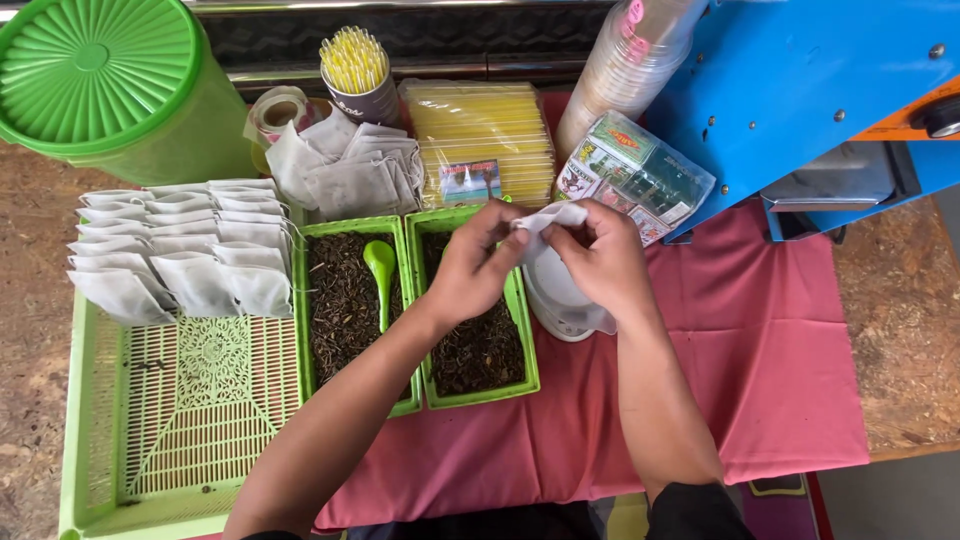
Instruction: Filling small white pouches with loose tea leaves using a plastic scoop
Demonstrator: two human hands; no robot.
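Observation:
My left hand [478, 262] and my right hand [600, 255] meet above the right green box [528, 345] of dark loose tea leaves, both pinching a small white filter bag [545, 218] at its top. Under my right hand sits a round white scale [556, 300]. The left green box [302, 330] also holds dark tea leaves, with a green spoon [380, 270] lying in it.
A light green mesh tray [180, 430] at left carries rows of filled white bags [180, 255]. Behind are loose empty bags [350, 170], a cup of yellow straws [356, 70], packed straws [485, 125], stacked cups [620, 70], tea packets [635, 175], a green lidded bucket [110, 80] and a blue machine [800, 90].

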